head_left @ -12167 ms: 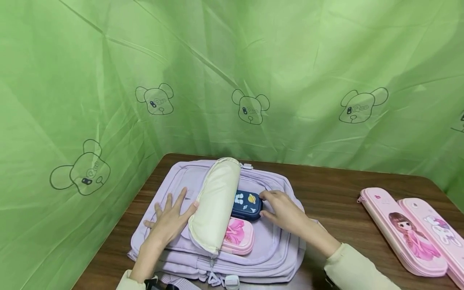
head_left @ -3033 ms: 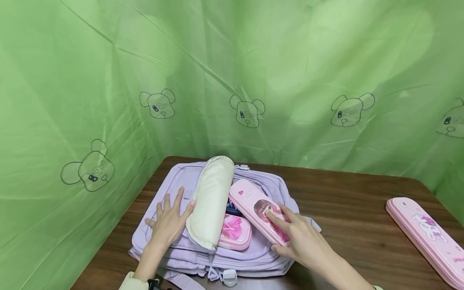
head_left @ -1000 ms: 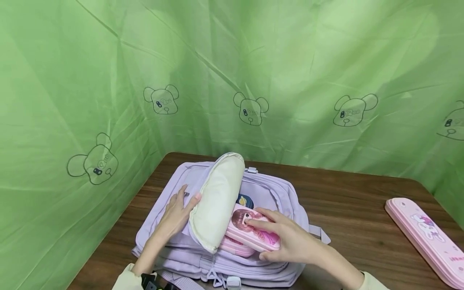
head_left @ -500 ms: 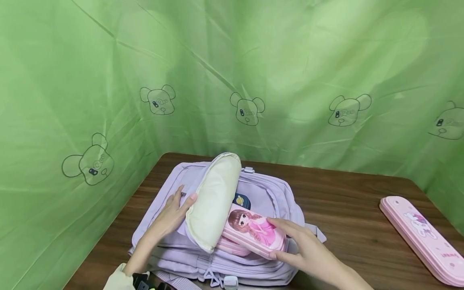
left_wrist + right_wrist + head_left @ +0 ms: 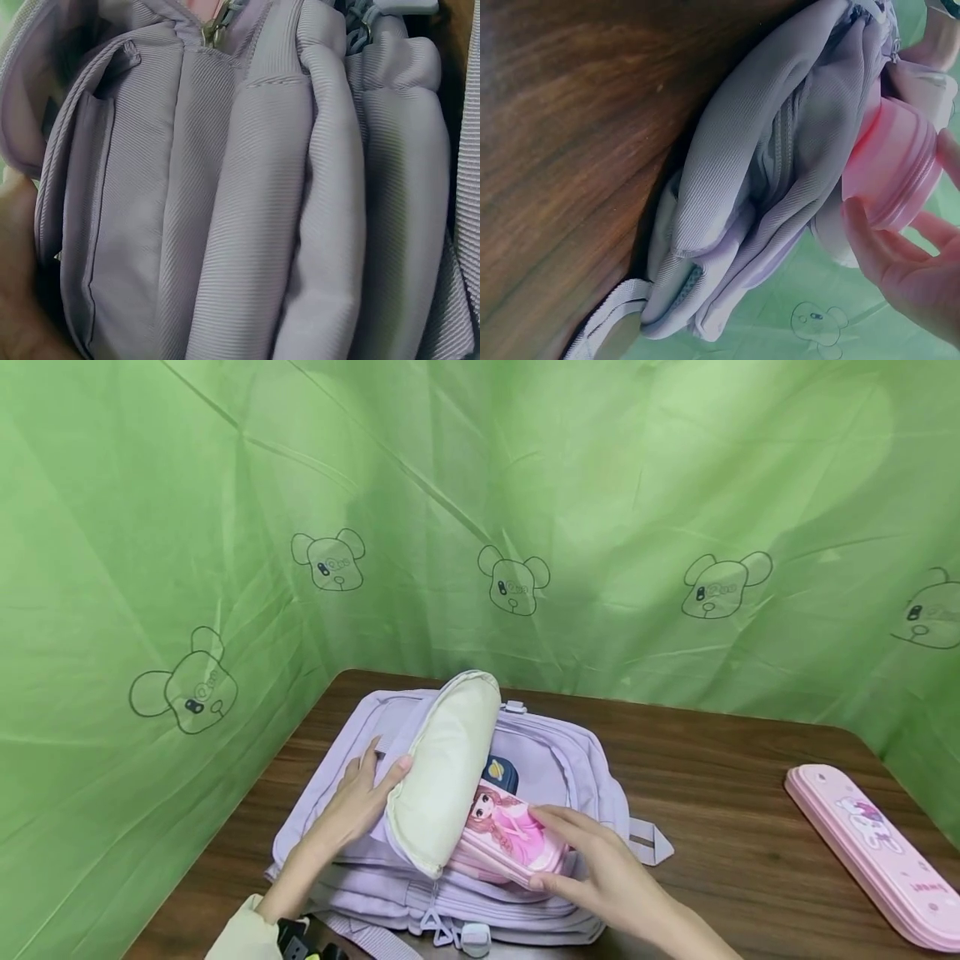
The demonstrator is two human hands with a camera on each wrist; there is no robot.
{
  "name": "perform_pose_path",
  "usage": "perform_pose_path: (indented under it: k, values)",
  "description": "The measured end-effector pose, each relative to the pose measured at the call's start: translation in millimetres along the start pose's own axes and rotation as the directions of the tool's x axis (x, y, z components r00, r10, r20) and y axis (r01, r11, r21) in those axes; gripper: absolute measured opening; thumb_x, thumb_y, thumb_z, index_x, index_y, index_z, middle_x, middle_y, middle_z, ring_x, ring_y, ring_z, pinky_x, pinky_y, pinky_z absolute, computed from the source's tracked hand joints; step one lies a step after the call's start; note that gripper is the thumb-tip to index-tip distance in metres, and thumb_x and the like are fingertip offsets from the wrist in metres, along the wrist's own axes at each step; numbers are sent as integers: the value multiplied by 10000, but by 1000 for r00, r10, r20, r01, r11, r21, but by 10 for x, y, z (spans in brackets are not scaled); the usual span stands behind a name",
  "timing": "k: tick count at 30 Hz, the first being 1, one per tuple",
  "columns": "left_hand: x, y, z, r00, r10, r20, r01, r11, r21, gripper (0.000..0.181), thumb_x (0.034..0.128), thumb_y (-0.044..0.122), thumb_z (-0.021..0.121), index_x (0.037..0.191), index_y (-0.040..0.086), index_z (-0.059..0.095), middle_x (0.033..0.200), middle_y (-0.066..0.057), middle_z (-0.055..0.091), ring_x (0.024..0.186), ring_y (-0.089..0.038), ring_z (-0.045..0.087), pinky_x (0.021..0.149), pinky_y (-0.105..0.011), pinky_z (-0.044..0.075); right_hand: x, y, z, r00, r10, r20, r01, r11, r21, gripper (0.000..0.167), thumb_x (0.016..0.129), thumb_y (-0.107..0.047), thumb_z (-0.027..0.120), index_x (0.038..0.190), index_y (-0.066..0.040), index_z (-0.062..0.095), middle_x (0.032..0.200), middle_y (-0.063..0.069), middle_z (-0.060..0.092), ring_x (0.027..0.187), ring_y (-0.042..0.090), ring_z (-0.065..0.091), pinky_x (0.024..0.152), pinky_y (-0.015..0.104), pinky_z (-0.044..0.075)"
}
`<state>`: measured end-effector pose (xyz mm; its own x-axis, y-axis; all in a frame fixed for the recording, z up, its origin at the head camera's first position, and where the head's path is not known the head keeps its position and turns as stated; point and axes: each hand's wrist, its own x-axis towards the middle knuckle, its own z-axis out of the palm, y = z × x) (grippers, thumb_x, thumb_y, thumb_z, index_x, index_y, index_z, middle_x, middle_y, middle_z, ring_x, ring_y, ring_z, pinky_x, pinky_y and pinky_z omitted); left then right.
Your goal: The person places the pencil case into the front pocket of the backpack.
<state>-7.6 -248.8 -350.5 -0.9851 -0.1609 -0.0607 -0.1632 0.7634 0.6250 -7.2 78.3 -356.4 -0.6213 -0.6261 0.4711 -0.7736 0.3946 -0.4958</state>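
Observation:
A lavender backpack (image 5: 596,768) lies on the table, its front pocket flap (image 5: 450,768) folded back with the cream lining showing. My left hand (image 5: 360,802) rests on the bag, thumb against the flap's edge and fingers stretched over the fabric. With thumb and fingers, my right hand (image 5: 600,860) grips the near end of a pink pencil case (image 5: 513,835) printed with a girl in a pink dress. Its far end is hidden under the flap. A navy case (image 5: 498,771) with a yellow planet sits behind it, partly covered. Another pink case (image 5: 472,864) lies mostly hidden beneath it.
A pink pencil case with a white rabbit (image 5: 873,835) lies on the wooden table (image 5: 720,793) at the right. Straps and buckles (image 5: 475,937) hang at the bag's near side. A green curtain (image 5: 600,485) with bear drawings stands behind the table.
The girl-print case came from the table's right side onto the bag and has slid left, partly under the flap. The flap stands more raised than before. The navy case is now mostly covered.

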Motion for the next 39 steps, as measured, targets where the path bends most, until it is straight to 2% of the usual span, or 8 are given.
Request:
perform_pose_path:
  k: [7, 13, 18, 20, 26, 29, 34, 39]
  values:
    - [-15, -67, -59, 1000, -1, 17, 1, 999, 33, 842, 937, 622, 256, 1489, 24, 39, 1405, -402, 169, 1241, -576, 250, 970, -671, 240, 38, -34, 55, 1000, -16, 27, 17, 999, -41, 614, 784, -330, 750, 1308, -94, 534, 1266, -18, 541, 1128, 147, 533, 893, 384, 471]
    - [-15, -91, -50, 1000, 21, 14, -21, 999, 37, 820, 947, 606, 246, 1489, 25, 49, 1412, -393, 180, 1245, -561, 263, 979, -661, 239, -37, -24, -55, 996, -9, 92, 16, 997, -75, 677, 835, -264, 698, 1419, -115, 390, 1386, 11, 451, 1224, 189, 465, 929, 429, 442]
    - [11, -72, 9, 999, 34, -1, -34, 999, 28, 817, 943, 613, 253, 1492, 34, 77, 1414, -385, 197, 1250, -548, 270, 987, -653, 237, -165, -13, -126, 995, 76, 63, -74, 997, -32, 745, 851, -246, 693, 1465, -131, 286, 1342, 39, 486, 1046, 164, 584, 826, 379, 508]
    - [21, -62, 21, 999, 35, -10, -34, 999, 32, 819, 941, 616, 252, 1491, 32, 85, 1414, -386, 198, 1256, -544, 263, 990, -652, 232, -191, -7, -128, 993, 108, 49, -108, 994, -20, 713, 858, -274, 685, 1449, -143, 309, 1270, -4, 517, 952, 130, 605, 774, 341, 521]
    - [36, -44, 36, 999, 37, -22, -37, 999, 18, 803, 949, 595, 273, 1490, 29, 94, 1408, -398, 196, 1254, -546, 264, 995, -644, 235, -165, 22, -66, 993, 113, 38, -113, 994, -3, 540, 844, -353, 690, 1287, -144, 462, 1183, -129, 487, 953, 41, 549, 770, 290, 511]
    - [32, -46, 31, 999, 39, -14, -39, 999, 18, 814, 946, 602, 268, 1489, 23, 87, 1416, -398, 173, 1273, -541, 230, 1002, -650, 210, -139, 17, -44, 996, 90, 28, -91, 996, 7, 505, 842, -346, 694, 1248, -135, 481, 1167, -126, 480, 944, 30, 529, 760, 280, 509]
    - [-7, -52, 7, 1000, 8, 5, -8, 999, 35, 833, 941, 618, 245, 1487, 14, 69, 1437, -382, 128, 1309, -512, 158, 1022, -645, 160, -99, -13, -29, 999, 43, 22, -44, 998, 37, 464, 850, -296, 691, 1225, -114, 486, 1115, -95, 486, 919, 62, 534, 729, 272, 517]
    - [-30, -18, 32, 1000, 4, -11, -3, 1000, 28, 831, 941, 615, 259, 1480, 1, 106, 1426, -393, 144, 1294, -530, 178, 1013, -650, 179, -69, -61, -10, 1000, 18, -9, -17, 997, 76, 474, 817, -221, 730, 1211, -89, 503, 1097, -85, 511, 913, 71, 551, 717, 256, 523]
